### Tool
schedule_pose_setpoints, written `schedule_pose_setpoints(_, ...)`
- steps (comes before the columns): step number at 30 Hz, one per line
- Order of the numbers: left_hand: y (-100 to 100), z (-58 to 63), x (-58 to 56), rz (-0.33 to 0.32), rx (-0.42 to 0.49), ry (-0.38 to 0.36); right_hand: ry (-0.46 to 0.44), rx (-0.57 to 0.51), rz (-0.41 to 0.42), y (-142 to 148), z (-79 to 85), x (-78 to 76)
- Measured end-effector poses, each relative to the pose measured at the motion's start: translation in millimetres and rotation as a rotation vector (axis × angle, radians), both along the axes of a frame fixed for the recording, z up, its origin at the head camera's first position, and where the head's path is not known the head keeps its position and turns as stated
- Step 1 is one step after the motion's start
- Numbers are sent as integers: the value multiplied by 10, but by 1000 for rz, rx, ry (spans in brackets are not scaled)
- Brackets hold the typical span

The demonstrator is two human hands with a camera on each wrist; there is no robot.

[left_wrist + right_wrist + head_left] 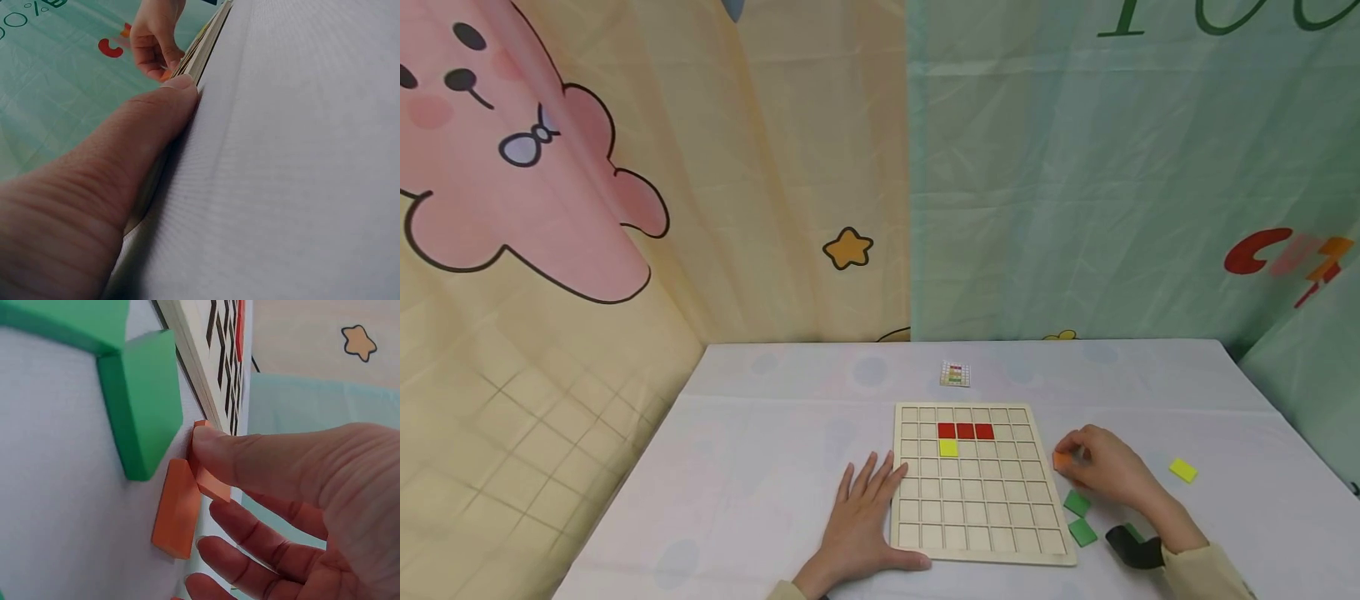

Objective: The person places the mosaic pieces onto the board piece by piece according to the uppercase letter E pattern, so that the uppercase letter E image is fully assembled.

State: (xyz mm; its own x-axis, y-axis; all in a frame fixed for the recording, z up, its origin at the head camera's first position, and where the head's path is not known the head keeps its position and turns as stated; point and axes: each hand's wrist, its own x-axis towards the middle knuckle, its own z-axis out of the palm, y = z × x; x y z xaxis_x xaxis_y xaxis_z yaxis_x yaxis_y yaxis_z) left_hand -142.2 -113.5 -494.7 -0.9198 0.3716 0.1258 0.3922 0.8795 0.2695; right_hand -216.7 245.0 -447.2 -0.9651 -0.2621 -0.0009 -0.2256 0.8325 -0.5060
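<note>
A wooden grid board [985,517] lies on the table, with three red square tiles [966,431] in a row and one yellow tile [948,447] below the leftmost red. My left hand [867,525] is spread at the board's lower left corner, its fingertips at the left edge and its thumb along the near edge. Just off the board's right side, my right hand [1108,468] pinches an orange tile [214,486] at its edge. A second orange tile [176,512] lies against it, under the curled fingers.
Green tiles [1082,532] lie right of the board, one partly hidden by the black wrist strap [1133,548]. Farther right is a loose yellow tile [1183,470]. Behind the board lies a small card with a coloured grid pattern [955,374]. Printed curtains [805,167] hang behind the table.
</note>
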Motion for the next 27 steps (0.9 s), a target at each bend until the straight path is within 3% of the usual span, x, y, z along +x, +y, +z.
schedule_pose_setpoints(17, 2, 26, 6, 4, -2, -17, 117, -107, -20, -125, 16, 104)
schedule_pose_setpoints(27, 5, 33, 7, 5, 7, -23, 183, -258, 111, -363, 56, 132)
